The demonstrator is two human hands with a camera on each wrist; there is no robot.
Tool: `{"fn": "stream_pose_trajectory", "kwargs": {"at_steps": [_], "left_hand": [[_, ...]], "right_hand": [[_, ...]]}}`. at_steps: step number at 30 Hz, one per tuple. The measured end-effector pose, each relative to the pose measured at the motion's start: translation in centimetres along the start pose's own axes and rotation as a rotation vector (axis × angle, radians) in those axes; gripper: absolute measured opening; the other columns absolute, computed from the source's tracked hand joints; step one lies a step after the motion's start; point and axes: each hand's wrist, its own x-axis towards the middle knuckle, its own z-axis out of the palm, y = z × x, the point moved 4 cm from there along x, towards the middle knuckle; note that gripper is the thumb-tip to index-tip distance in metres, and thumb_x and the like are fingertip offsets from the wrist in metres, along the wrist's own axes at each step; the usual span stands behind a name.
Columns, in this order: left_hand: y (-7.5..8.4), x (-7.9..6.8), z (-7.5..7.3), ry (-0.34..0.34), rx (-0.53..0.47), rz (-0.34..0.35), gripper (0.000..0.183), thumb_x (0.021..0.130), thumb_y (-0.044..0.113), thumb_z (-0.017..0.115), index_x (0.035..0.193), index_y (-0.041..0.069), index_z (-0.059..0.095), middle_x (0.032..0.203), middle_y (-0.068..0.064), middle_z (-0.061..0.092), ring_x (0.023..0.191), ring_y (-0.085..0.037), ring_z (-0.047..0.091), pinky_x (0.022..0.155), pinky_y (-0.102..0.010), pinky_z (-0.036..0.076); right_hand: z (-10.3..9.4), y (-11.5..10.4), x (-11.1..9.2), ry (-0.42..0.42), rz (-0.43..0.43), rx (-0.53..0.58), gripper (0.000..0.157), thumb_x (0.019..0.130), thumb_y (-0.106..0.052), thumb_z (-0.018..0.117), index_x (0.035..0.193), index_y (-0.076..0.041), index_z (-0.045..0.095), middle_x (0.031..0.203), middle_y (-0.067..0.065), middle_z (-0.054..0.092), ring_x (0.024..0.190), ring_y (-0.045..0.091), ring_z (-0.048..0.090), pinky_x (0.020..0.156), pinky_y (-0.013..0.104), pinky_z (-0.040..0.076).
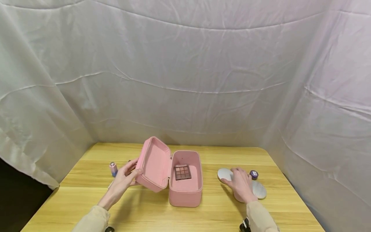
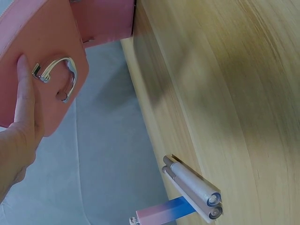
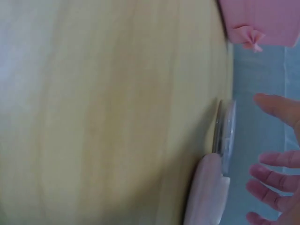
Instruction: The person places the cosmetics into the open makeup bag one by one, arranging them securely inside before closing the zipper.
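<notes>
A pink cosmetic case (image 1: 185, 198) stands on the table with its lid (image 1: 157, 161) swung out to the left. My left hand (image 1: 123, 180) holds that lid by its outer edge, thumb at the rim, fingers along the outside. In the left wrist view a finger lies beside the lid's metal-ended handle (image 2: 70, 77). Inside the case is an eyeshadow palette (image 1: 182, 172). Over on the right, my right hand (image 1: 242, 185) hovers with spread fingers above a round silvery disc (image 1: 224, 174) and a pale pink rounded item (image 3: 206, 192), mostly hidden in the head view.
Beyond the right hand are a small purple jar (image 1: 253, 174) and a second silvery disc (image 1: 259, 190). To the left stands a pink-and-blue bottle (image 1: 113, 169), near two slim silvery tubes (image 2: 194, 185). Grey curtains (image 1: 185, 80) surround the wooden table (image 1: 145, 216).
</notes>
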Motion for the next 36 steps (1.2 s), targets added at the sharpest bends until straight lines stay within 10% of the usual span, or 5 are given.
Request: {"fn": "stream_pose_trajectory", "kwargs": {"at_steps": [15, 36], "left_hand": [[-0.1, 0.0, 0.0, 0.002, -0.001, -0.009, 0.063, 0.103, 0.017, 0.052, 0.157, 0.0, 0.025, 0.156, -0.031, 0.036, 0.124, -0.024, 0.057, 0.088, -0.033, 0.061], [-0.1, -0.1, 0.0, 0.009, 0.0, -0.017, 0.064, 0.103, 0.018, 0.052, 0.157, -0.001, 0.025, 0.157, -0.032, 0.034, 0.132, -0.038, 0.052, 0.089, -0.035, 0.061]], "right_hand": [[1.4, 0.2, 0.3, 0.048, 0.039, -0.123, 0.05, 0.075, -0.05, 0.084, 0.065, -0.011, 0.053, 0.071, 0.009, 0.062, 0.08, 0.033, 0.053, 0.079, 0.05, 0.033], [2.1, 0.4, 2.0, -0.063, 0.075, -0.131, 0.052, 0.071, -0.052, 0.085, 0.067, -0.009, 0.055, 0.07, 0.009, 0.062, 0.079, 0.032, 0.051, 0.078, 0.048, 0.032]]}}
